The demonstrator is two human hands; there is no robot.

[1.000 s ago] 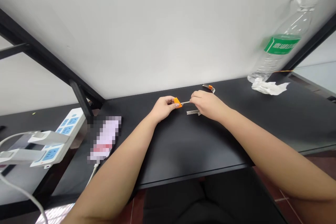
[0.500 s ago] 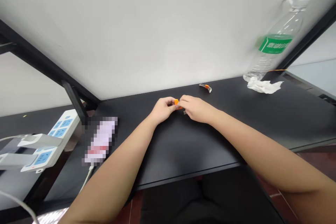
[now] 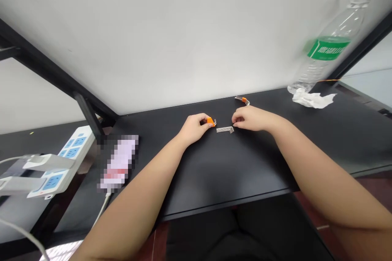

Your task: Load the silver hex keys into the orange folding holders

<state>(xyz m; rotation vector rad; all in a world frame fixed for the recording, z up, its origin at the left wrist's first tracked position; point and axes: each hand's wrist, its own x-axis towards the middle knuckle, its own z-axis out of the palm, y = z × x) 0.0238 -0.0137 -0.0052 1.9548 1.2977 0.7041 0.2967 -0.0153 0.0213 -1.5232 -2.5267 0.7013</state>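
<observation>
Pinched between the thumb and fingers of my left hand (image 3: 197, 127) is an orange hex key holder (image 3: 210, 121). A short bent metal hex key (image 3: 214, 122) sticks out of its right side. On the black tabletop just below lies a row of several loose L-shaped hex keys (image 3: 225, 129), their bent ends to the right. My right hand (image 3: 249, 118) is closed beside those bent ends, fingers curled and thumb against them; anything between the fingertips is hidden. Behind it rests a second set of hex keys in an orange holder (image 3: 243, 100).
A clear plastic bottle (image 3: 329, 49) with a green label stands against the wall, crumpled tissue (image 3: 312, 98) before it. To the left are a blurred-out phone-like object (image 3: 121, 161) on a cable and a white power strip (image 3: 65, 163) with plugs. The desk's front edge (image 3: 226, 204) runs below my forearms.
My right hand has moved away from the orange holder to the right, uncovering the loose hex keys. My left hand keeps hold of the holder. The view has shifted slightly.
</observation>
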